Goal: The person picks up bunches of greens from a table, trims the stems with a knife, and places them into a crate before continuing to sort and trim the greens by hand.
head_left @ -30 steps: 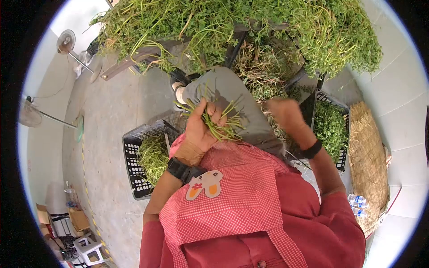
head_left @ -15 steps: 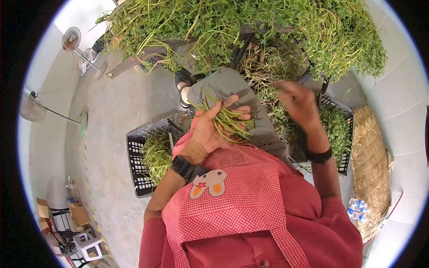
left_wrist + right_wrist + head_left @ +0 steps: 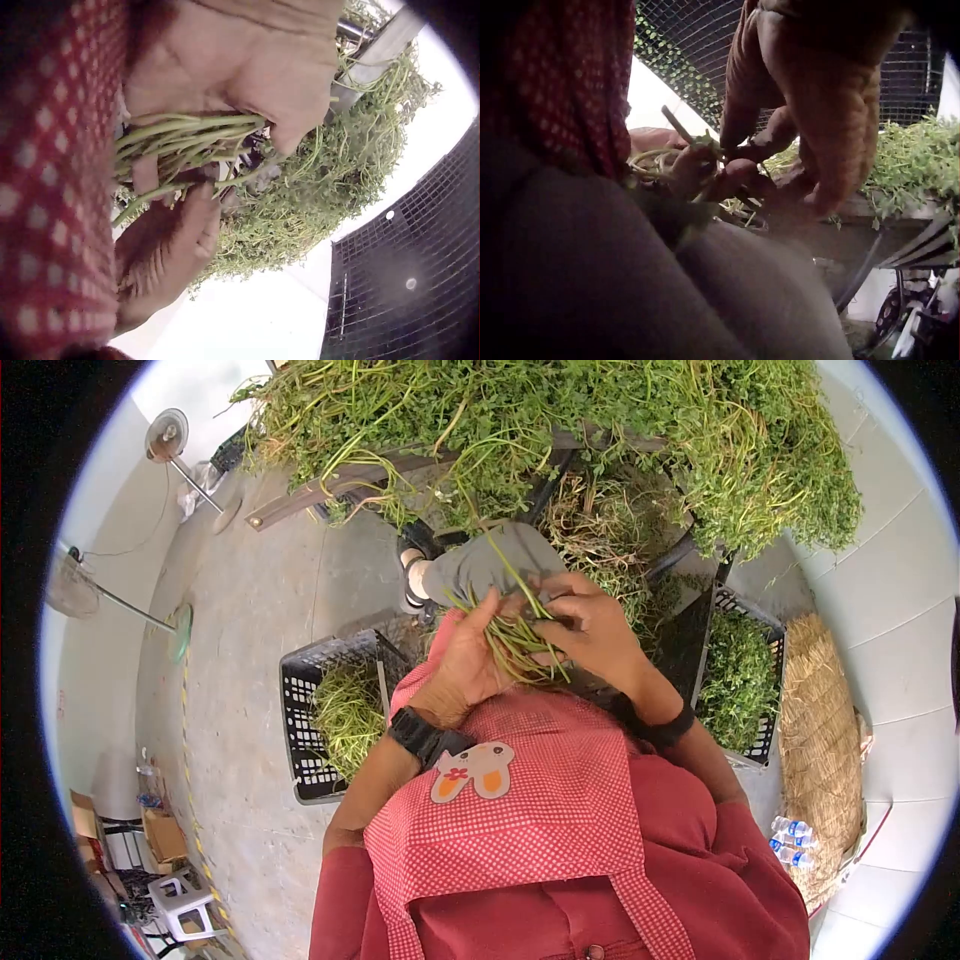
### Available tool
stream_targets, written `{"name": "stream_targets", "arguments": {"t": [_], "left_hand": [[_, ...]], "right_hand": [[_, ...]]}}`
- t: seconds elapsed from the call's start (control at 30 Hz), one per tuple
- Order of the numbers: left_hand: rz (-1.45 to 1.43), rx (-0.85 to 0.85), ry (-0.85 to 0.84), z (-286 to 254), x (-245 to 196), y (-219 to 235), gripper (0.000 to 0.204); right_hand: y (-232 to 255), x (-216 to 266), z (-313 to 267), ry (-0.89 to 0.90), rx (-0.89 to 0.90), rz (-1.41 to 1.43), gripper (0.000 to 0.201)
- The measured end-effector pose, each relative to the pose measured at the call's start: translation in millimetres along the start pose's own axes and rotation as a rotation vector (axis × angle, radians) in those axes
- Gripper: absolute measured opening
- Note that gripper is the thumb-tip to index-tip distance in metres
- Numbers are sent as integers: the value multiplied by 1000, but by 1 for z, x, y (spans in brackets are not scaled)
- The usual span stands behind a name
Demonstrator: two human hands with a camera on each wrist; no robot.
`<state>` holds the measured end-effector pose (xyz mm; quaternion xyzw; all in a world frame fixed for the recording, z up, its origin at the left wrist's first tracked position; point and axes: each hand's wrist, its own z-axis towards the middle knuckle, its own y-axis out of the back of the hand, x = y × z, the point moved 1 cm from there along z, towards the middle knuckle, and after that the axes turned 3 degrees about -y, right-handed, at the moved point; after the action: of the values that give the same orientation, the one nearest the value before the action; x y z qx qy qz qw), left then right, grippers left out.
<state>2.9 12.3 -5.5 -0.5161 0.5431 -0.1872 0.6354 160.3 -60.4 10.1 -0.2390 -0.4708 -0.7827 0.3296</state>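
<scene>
My left hand [image 3: 468, 665] holds a bunch of thin green stems [image 3: 520, 648] above my lap, thumb over them. Cut ends fan out toward my right hand [image 3: 602, 638], which has come up against the bunch. In the left wrist view, the stems [image 3: 187, 139] lie beneath the palm, and my right fingertips [image 3: 204, 191] pinch one stem from below. A longer stem [image 3: 510, 563] stands up between the hands toward the table. The right wrist view is dark; there the right thumb and finger close on a stem [image 3: 676, 124] beside the left fingers.
Leafy greens [image 3: 580, 420] heap over the table edge [image 3: 350, 485] ahead. Black crates stand left [image 3: 292, 730] and right [image 3: 765, 735], both with greens. More stalks [image 3: 600, 520] lie under the table. A straw mat [image 3: 820, 730], water bottles [image 3: 792, 842], a white stool [image 3: 185, 905] and fans [image 3: 168, 435] surround me.
My right hand has swung in from the right to the bunch and pinches a stem. The left hand, spread wider half a second ago, keeps the bunch over the lap.
</scene>
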Motion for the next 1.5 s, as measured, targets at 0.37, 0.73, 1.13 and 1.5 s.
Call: {"name": "stream_targets", "arguments": {"t": [0.37, 0.73, 1.13, 1.5], "left_hand": [[-44, 141, 50, 4, 1, 9, 67], [132, 37, -15, 3, 6, 18, 42], [37, 104, 22, -1, 0, 5, 30], [284, 22, -93, -2, 4, 3, 14]], "right_hand": [[4, -2, -19, -176, 8, 162, 21], [-6, -7, -33, -11, -58, 17, 15], [-3, 4, -35, -269, -8, 103, 16], [7, 21, -25, -58, -289, -59, 16]]}}
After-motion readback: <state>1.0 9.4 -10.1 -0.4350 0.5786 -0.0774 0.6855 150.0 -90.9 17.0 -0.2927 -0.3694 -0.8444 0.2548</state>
